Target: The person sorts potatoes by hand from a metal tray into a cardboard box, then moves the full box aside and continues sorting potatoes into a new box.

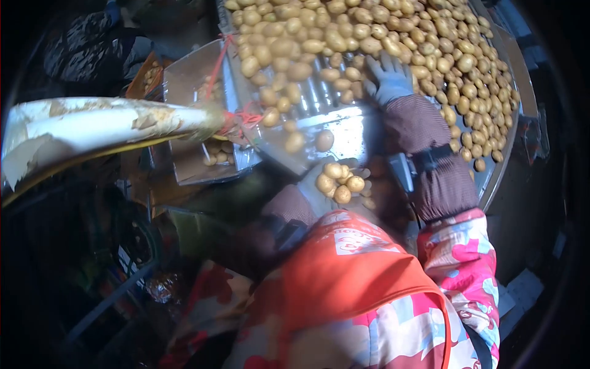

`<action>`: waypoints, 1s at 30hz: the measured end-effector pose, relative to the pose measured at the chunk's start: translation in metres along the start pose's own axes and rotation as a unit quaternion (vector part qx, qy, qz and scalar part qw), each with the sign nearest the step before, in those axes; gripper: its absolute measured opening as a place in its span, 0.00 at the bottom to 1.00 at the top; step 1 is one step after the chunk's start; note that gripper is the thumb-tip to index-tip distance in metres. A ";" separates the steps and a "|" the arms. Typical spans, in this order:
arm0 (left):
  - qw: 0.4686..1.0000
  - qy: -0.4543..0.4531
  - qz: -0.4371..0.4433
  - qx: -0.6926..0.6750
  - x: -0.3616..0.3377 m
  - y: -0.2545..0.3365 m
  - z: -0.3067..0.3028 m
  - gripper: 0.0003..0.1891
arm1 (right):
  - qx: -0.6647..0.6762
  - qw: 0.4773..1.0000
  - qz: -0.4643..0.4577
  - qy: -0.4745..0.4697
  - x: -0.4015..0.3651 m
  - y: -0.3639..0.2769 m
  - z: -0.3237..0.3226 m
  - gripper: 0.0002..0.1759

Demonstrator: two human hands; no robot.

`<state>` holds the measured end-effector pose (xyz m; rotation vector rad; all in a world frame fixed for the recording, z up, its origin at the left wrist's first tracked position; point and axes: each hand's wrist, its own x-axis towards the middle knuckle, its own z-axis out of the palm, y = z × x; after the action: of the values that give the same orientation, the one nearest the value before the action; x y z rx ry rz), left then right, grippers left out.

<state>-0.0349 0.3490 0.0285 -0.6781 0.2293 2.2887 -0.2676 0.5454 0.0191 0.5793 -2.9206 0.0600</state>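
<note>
My left hand (312,186), in a pale glove, is held close to my body below the table's near edge. Several small yellow potatoes (342,194) rest in its cupped palm; its fingers are partly hidden under them. Farther forward, my right hand (391,78), also gloved, reaches onto the sorting table with its fingers spread. It lies against loose potatoes (344,80) at the edge of the big heap (455,67). A bare, shiny metal part of the table (341,126) shows between my two hands, with a few stray potatoes to its left.
A white pipe (110,126) with peeling covering juts in from the left, tied with red string (243,118). Beneath it stands a cardboard box (196,166) holding some potatoes. Another person's dark clothing (83,46) shows at the upper left.
</note>
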 end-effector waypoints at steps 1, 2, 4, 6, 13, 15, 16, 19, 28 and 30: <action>0.999 0.022 0.050 0.000 -0.005 -0.005 -0.015 0.13 | -0.030 0.999 -0.009 0.018 -0.002 -0.006 0.008 0.35; 0.995 0.044 0.094 0.000 -0.010 -0.007 -0.024 0.12 | -0.061 0.997 -0.014 0.034 -0.009 -0.011 0.013 0.37; 0.991 0.052 0.118 -0.025 -0.018 0.000 -0.037 0.12 | 0.003 0.999 -0.023 0.029 -0.043 -0.010 0.012 0.36; 0.991 0.053 0.120 -0.038 -0.023 0.011 -0.039 0.12 | -0.022 0.998 -0.059 0.023 -0.089 -0.004 -0.011 0.37; 0.992 0.052 0.100 -0.052 -0.030 0.036 -0.038 0.12 | 0.150 0.983 0.017 -0.101 -0.134 0.007 -0.079 0.24; 0.994 0.048 0.082 -0.049 -0.029 0.038 -0.036 0.12 | 0.206 0.978 -0.005 0.021 -0.099 -0.022 -0.067 0.20; 0.995 0.048 0.073 -0.048 -0.030 0.037 -0.036 0.12 | 0.260 0.965 0.015 -0.023 -0.079 -0.039 -0.047 0.23; 0.996 0.052 0.047 -0.046 -0.032 0.037 -0.037 0.12 | 0.168 0.980 0.025 -0.101 -0.029 -0.086 -0.008 0.21; 0.999 0.025 0.001 -0.033 -0.054 0.040 -0.023 0.15 | 0.224 0.974 0.034 -0.005 -0.010 -0.039 -0.034 0.13; 0.999 0.029 0.014 -0.008 -0.048 0.043 -0.012 0.16 | 0.103 0.982 0.119 -0.101 -0.009 0.018 -0.032 0.13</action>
<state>-0.0318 0.2851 0.0427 -0.7532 0.2498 2.3009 -0.2615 0.5676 0.0495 0.2713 -3.1930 0.3556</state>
